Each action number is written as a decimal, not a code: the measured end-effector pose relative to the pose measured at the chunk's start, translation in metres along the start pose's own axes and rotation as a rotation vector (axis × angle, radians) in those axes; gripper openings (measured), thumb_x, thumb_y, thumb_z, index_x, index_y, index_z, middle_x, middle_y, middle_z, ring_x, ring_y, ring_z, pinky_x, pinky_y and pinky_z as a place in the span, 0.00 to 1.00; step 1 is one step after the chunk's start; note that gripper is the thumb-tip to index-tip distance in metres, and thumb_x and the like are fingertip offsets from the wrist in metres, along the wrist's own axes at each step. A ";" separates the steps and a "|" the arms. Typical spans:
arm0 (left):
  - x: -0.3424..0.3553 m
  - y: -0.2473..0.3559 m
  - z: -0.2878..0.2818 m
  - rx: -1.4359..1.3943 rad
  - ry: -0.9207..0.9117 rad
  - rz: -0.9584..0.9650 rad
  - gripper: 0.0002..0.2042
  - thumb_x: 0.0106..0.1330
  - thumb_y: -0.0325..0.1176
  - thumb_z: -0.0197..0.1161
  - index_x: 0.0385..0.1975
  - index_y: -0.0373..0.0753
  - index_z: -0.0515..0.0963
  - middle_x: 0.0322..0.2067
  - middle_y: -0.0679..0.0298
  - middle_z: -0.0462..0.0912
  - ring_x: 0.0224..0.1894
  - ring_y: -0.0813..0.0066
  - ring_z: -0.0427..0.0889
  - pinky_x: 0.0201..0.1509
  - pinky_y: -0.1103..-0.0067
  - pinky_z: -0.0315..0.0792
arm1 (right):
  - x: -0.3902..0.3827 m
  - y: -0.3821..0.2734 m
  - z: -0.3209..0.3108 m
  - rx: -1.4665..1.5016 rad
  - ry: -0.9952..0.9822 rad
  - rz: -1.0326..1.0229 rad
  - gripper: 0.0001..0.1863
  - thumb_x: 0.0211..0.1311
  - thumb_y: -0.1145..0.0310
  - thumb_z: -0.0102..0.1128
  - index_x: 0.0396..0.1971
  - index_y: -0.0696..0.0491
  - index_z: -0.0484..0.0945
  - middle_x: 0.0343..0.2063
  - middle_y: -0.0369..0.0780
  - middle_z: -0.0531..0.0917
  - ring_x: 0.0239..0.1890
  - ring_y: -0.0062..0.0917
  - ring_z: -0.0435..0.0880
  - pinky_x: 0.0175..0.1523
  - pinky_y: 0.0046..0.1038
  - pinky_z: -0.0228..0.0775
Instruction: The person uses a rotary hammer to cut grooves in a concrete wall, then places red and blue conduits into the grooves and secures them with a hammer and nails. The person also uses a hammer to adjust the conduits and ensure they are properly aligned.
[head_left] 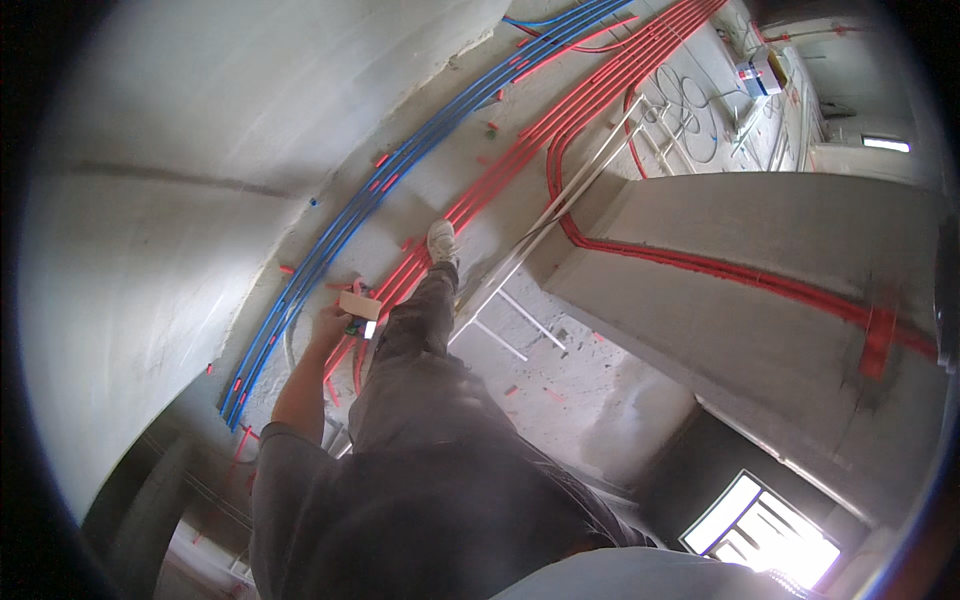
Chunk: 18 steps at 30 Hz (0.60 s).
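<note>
My left arm hangs down beside my leg, and my left hand (328,326) is closed on the side of a small open cardboard box (360,306). Red and dark small items show at the box's edges, too small to name. Below and beside the box run red conduit pipes (403,283) along the floor, with blue conduit pipes (300,290) farther left. One white shoe (442,243) of mine is set forward at the red pipes. My right hand does not show.
A wooden-coloured ladder or frame of pale rails (520,252) lies to the right of my leg. Red conduits (700,262) climb a grey wall at the right. Coiled cable (690,105) and a carton (762,75) are at the far right. A bare wall (200,150) bounds the left.
</note>
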<state>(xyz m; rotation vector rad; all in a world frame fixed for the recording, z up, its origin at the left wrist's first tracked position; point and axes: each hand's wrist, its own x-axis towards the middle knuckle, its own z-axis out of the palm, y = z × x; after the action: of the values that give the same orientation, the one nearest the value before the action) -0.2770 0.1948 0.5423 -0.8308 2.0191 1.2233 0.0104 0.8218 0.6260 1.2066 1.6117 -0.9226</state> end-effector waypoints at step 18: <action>0.131 0.200 -0.022 -0.285 0.304 -0.067 0.16 0.64 0.42 0.68 0.42 0.34 0.86 0.38 0.49 0.89 0.43 0.53 0.89 0.50 0.64 0.79 | 0.097 -0.499 -0.164 -0.135 0.101 -0.405 0.10 0.72 0.64 0.62 0.39 0.56 0.83 0.19 0.32 0.76 0.17 0.19 0.73 0.22 0.27 0.67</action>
<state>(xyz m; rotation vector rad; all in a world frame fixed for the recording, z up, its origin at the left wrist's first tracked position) -0.5149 0.2238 0.5518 -1.2783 2.0557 1.4381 -0.5205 0.8783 0.6118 0.8598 2.0107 -0.9936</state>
